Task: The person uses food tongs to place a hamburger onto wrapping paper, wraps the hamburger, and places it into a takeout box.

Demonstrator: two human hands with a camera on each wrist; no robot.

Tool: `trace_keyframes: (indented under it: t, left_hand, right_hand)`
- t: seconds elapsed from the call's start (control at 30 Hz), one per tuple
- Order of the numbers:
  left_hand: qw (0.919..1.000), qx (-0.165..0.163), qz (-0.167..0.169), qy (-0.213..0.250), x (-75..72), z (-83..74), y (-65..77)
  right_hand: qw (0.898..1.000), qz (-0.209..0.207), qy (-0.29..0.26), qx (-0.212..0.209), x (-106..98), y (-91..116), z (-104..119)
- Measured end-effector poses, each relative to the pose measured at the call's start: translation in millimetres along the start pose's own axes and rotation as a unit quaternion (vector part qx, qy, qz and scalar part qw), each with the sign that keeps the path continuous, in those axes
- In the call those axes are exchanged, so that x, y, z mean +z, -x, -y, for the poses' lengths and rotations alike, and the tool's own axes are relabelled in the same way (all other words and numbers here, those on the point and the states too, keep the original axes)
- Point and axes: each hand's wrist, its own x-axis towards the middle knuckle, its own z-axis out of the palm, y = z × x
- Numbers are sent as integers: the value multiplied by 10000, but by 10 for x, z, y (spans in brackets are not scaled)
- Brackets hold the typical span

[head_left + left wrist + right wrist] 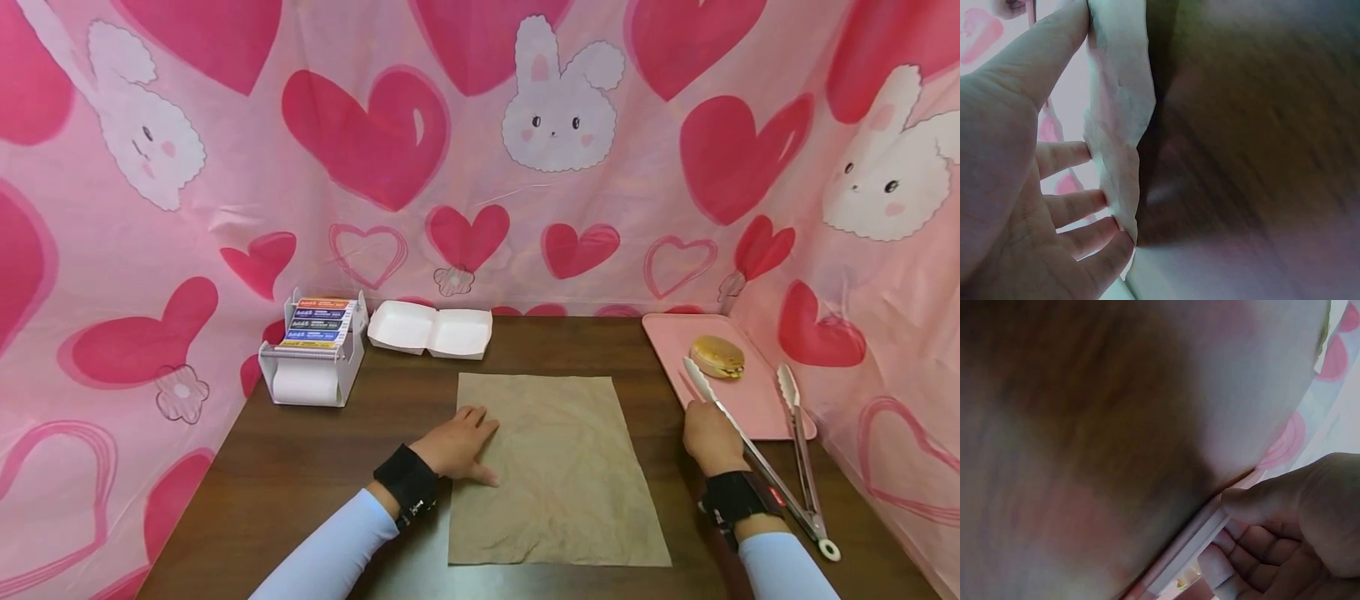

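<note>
With fingers and thumb spread, my left hand (456, 443) rests on the left side of a brown paper sheet (562, 475). In the left wrist view the fingertips (1094, 200) touch the sheet's edge. My right hand (712, 437) is at the near left corner of a pink tray (750, 417). Seen from the right wrist, its thumb and curled fingers (1213, 565) pinch the tray's pale rim (1194, 544). Metal tongs (776, 479) lie spread right beside this hand, their tips over the tray. A burger (717, 357) sits on the tray between the tips.
At the back left stands a white dispenser (303, 387) with a white roll and colourful labels. Next to it is an opened white takeaway box (457, 333). A pink curtain (360, 167) with hearts and rabbits surrounds the dark wooden table (300, 500).
</note>
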Motion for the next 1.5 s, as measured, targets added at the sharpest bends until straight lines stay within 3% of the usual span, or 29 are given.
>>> trace_keyframes:
  t: [0.3, 1.0, 1.5]
  left_hand:
    - [10000, -5, -26, 51, -20, 32, 58]
    - [9998, -103, 38, 168, -22, 108, 168]
    - [9998, -162, 42, 147, -7, 126, 169]
  right_hand:
    - [9969, -515, 169, -570, 78, 74, 52]
    - [9977, 7, 231, -642, 34, 258, 335]
    - [9952, -199, 365, -888, 34, 354, 404]
